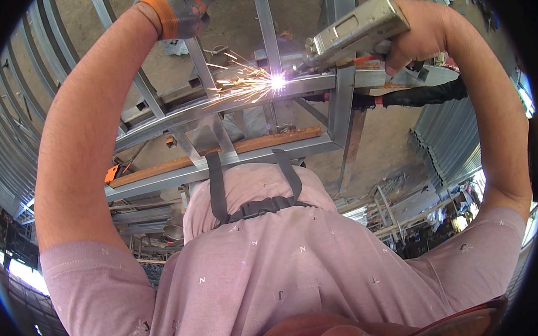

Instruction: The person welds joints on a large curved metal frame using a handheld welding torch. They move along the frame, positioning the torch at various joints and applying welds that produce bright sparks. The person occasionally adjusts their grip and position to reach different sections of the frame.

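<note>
A boxy metal welding gun is in my bare right hand, the fingers wrapped round its rear part. Its nozzle points down to the left at a bright weld spot on a long grey steel tube of a frame, and orange sparks spray leftward. A grey and orange work glove covers my left hand, which is beyond the tube at the top edge. Its fingers reach right and are partly cut off beside a dark piece, so their grip is unclear.
A steel post crosses the frame right of the weld. A rusty bar lies along the near rail, close to my waist. Curved rows of steel bars fill the left, and corrugated sheets lie at right. A dark cable sleeve runs below the gun.
</note>
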The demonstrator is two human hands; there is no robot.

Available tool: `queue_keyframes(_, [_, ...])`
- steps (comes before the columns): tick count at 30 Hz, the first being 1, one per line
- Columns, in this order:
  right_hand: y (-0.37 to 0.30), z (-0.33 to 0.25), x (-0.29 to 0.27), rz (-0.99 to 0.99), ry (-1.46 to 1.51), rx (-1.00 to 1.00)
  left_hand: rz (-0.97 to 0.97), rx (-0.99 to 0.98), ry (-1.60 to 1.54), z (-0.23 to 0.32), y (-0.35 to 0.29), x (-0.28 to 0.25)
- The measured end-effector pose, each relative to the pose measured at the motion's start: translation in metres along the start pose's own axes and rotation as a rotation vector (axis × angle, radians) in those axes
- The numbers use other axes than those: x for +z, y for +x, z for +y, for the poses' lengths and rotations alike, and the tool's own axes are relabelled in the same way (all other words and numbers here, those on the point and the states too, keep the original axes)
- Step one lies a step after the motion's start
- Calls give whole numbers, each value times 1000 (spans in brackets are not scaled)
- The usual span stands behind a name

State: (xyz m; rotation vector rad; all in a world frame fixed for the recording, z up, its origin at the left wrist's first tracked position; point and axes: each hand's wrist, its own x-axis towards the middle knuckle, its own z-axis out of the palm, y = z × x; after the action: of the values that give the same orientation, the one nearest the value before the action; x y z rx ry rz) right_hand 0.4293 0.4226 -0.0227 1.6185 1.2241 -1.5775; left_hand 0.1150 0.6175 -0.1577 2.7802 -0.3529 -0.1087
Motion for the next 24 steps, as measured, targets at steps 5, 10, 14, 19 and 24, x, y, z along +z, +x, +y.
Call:
queue_keyframes(5, [1, 1, 2, 6, -23, -12, 1, -5, 2, 1, 1, -1])
queue_keyframes(10, [-1, 5, 1, 11, -26, -21, -1, -13, 5, 1, 1, -2])
queue_keyframes(14, [-1, 11, 1, 13, -19, -27, -2, -18, 2, 1, 2, -2])
queue_keyframes(19, [-2, 14, 1, -4, 11, 5, -4, -20, 5, 2, 3, -2])
queue_keyframes(24, [0, 18, 2, -17, 18, -49, -4, -30, 2, 4, 2, -1])
